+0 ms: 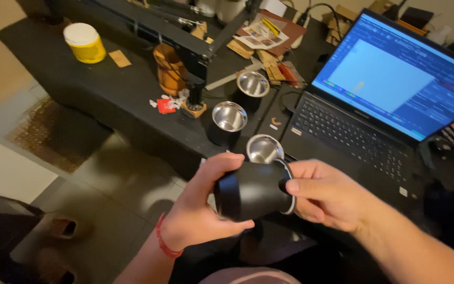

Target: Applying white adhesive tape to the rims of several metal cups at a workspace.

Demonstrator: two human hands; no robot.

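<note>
**Both hands turning a black cup on its side**

Hands first: our left hand point(203, 202) curls around the base end of the black cup point(253, 190), thumb underneath and fingers over the top, closed firmly on it. Our right hand point(324, 194) grips the rim end, thumb pressed on the side wall just short of the steel lip, fingers wrapped behind. The cup lies sideways between the two hands, held in the air at the near edge of the black workbench point(106, 89), its mouth turned to the right.

Just beyond the held cup stand three like cups, steel-lined and open upward: one point(264, 149) touching or nearly touching it, a second point(228, 121) farther left, a third point(252, 87) farther still. To the right sits an open laptop point(363, 126) with a lit screen. At the far left stands a yellow tub with a white lid point(84, 43); a wooden cylinder point(170, 67) rests under a black machine frame point(179, 37). The floor point(80, 168) shows at near left.

To handle the cup well, we judge that the smooth coating calls for fingertip pressure spread wide, a slow turn about its axis, and clearance kept from the nearest standing cup, which a knock could tip off the edge.
</note>
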